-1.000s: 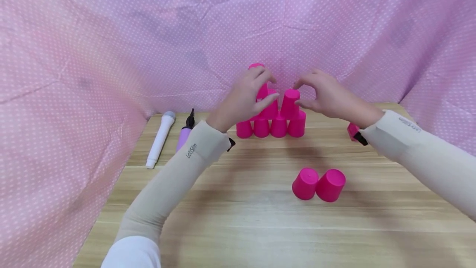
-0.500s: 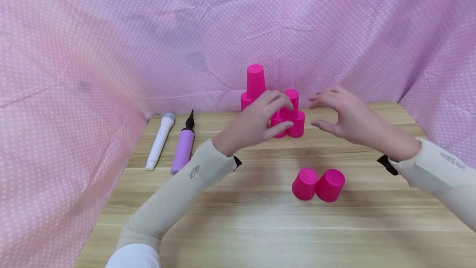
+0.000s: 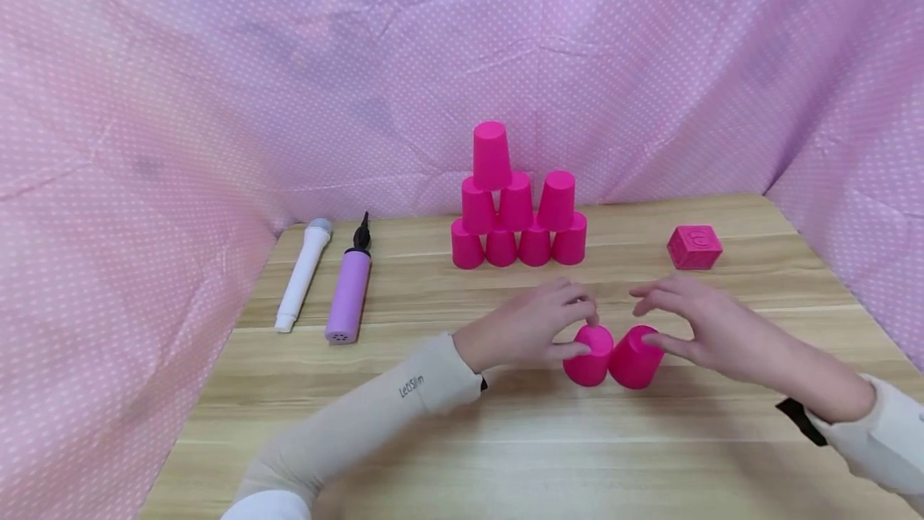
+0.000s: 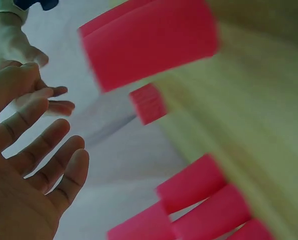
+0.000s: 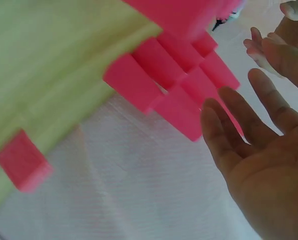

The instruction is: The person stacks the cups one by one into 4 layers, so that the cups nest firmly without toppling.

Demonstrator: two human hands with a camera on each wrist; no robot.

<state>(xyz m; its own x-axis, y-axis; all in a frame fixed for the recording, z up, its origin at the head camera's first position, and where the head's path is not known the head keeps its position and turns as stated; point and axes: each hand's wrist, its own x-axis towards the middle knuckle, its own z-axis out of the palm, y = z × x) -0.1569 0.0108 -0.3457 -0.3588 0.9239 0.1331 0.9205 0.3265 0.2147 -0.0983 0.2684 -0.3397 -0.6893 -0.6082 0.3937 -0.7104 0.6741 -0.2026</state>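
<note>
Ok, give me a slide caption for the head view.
Both hands, left and right, reach two upside-down pink cups before a pink cup pyramid.

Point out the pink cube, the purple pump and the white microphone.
pink cube (image 3: 695, 247), head view, its front face.
purple pump (image 3: 350, 294), head view, middle of its barrel.
white microphone (image 3: 301, 279), head view, its handle.

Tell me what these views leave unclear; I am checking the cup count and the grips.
- Left hand and right hand contact with the two near cups: head view, fingers cover the tops; wrist views blurred.
- Cube marking: head view, too small.
- Pyramid back side: head view, front cups hide anything behind.
- Pump and microphone details: too small.
</note>
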